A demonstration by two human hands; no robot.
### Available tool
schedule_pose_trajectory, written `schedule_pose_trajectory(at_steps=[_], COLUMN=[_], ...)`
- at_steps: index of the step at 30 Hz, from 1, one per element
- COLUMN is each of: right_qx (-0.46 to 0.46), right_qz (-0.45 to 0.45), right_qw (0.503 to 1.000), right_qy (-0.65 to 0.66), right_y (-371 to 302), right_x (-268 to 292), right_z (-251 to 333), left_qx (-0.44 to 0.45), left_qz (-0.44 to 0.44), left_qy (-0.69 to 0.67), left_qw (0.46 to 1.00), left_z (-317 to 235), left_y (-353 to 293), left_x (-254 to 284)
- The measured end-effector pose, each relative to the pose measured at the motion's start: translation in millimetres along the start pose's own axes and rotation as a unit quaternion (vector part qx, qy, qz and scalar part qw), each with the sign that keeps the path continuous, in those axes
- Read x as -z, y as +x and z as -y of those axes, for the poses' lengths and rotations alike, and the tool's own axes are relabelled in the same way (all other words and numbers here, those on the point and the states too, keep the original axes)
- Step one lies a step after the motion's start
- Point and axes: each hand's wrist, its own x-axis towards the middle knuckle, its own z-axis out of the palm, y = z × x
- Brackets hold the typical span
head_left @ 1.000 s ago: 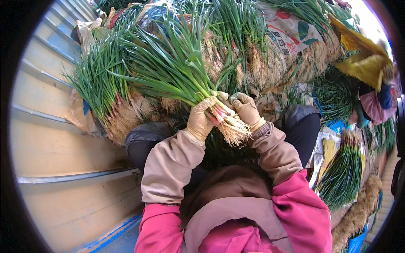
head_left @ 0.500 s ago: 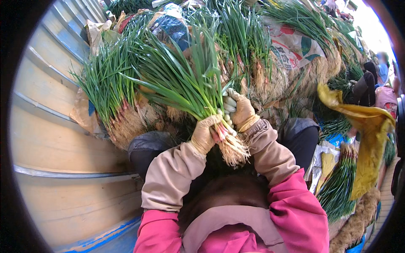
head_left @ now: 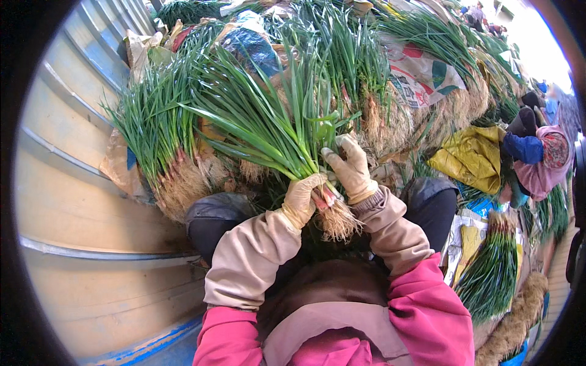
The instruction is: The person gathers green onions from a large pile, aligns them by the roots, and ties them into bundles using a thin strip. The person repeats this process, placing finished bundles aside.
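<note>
Your right hand [head_left: 352,168] has opened out over the last half-second: its fingers were curled in against the bunch of green garlic [head_left: 292,143], and now they are loosely spread at its side, though whether they touch it is hard to tell. Your left hand [head_left: 301,198] stays wrapped around it just above the roots [head_left: 337,222], so that grasp now seems to carry the load, leaving the right free. The bunch sits before you near the middle of the view, leaf tips fanning from ten to twelve o'clock, roots toward five. Out at three o'clock, the yellow sheet [head_left: 467,158] has swung inward beside a co-worker's blue sleeve [head_left: 524,149]. You have a rooted heap [head_left: 155,119] at ten o'clock and another leafy bundle [head_left: 491,268] at four.
</note>
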Motion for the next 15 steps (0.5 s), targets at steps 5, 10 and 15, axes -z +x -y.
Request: schedule_pose_trajectory(at_steps=[5,10,15], right_qx=[-0.157,-0.241,-0.092], right_qz=[-0.039,-0.245,0.081], right_qw=[0.936,0.844,0.981], right_qy=[0.311,0.411,-0.148], right_y=[-18,25,-1], right_x=[-1,21,48], right_z=[-6,-7,-65], left_qx=[0.01,0.022,0.004], left_qz=[-0.011,0.014,0.073], left_qy=[-0.028,-0.046,-0.077], left_qw=[1.0,0.999,0.994], left_z=[0,0,4], left_y=[0,-5,3], left_x=[2,9,6])
